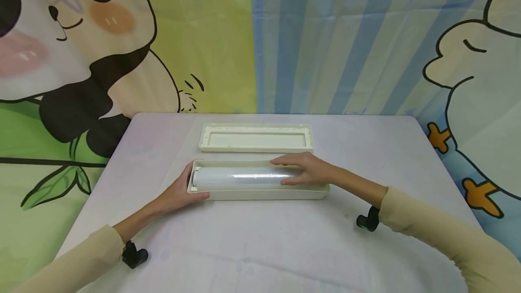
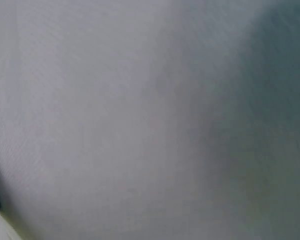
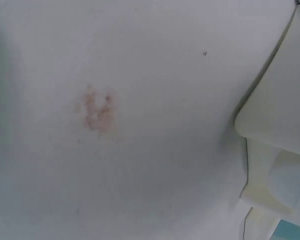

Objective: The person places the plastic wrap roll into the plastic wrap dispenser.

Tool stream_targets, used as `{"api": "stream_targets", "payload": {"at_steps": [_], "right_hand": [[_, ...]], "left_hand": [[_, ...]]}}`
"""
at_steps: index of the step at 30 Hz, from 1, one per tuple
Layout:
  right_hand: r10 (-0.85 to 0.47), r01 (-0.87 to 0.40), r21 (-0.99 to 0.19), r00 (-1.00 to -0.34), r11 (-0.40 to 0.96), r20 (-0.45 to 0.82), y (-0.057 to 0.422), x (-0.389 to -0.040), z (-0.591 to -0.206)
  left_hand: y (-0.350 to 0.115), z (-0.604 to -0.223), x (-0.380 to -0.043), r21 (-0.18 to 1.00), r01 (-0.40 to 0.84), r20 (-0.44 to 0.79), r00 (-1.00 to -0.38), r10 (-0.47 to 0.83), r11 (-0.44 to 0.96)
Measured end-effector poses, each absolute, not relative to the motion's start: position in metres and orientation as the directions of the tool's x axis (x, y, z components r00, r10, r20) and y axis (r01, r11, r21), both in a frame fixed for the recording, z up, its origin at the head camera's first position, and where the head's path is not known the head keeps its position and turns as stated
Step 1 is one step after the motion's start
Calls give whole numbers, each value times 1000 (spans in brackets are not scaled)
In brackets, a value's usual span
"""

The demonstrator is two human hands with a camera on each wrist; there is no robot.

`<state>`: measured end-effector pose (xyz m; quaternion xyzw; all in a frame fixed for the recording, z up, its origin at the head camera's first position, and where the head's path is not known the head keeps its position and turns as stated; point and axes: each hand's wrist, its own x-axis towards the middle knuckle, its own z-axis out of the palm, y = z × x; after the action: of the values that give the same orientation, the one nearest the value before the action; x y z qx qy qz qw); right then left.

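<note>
A long white plastic box (image 1: 260, 196) lies on the table with a shiny roll of cling film (image 1: 244, 176) inside it. My left hand (image 1: 179, 191) grips the box's left end, thumb along the front wall and fingers at the side. Over the right part of the roll is my right hand (image 1: 311, 168), its fingers stretched out toward the back rim and its thumb over the roll's front. The right wrist view catches the box's corner (image 3: 275, 110) at its right edge. Mostly blurred tabletop fills the left wrist view.
Behind the box lies a matching white lid (image 1: 256, 140), its recessed side up. A pale cloth covers the table (image 1: 260, 243). Cartoon-printed curtains (image 1: 211, 35) hang behind and at both sides. A black camera sits on each wrist.
</note>
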<state>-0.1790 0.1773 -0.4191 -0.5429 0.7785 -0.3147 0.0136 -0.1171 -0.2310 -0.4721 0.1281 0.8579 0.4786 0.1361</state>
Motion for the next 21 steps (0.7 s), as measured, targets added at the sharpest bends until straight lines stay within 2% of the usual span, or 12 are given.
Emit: {"api": "stream_targets", "payload": {"at_steps": [3,9,14,17,21], "right_hand": [[-840,-834,-517,-412,192,353,183,-177,-416],[-832,-806,-524,-472,275,290,199,-169,-410],[-804,-794,-526,-511,306,303,209,-165,-406],[-765,-743,-563,-582,363,275,215,-166,-401],[-691,-616,-612,-707,496,151,222,-173,-392]], "left_hand": [[-230,-472,-117,855,91,-111,-930,351,510],[-230,-473,-116,852,98,-105,-931,350,515],[-230,-474,-114,856,106,-94,-931,353,506],[-230,-474,-115,860,99,-100,-929,355,501],[-230,-474,-118,861,92,-107,-929,355,501]]}}
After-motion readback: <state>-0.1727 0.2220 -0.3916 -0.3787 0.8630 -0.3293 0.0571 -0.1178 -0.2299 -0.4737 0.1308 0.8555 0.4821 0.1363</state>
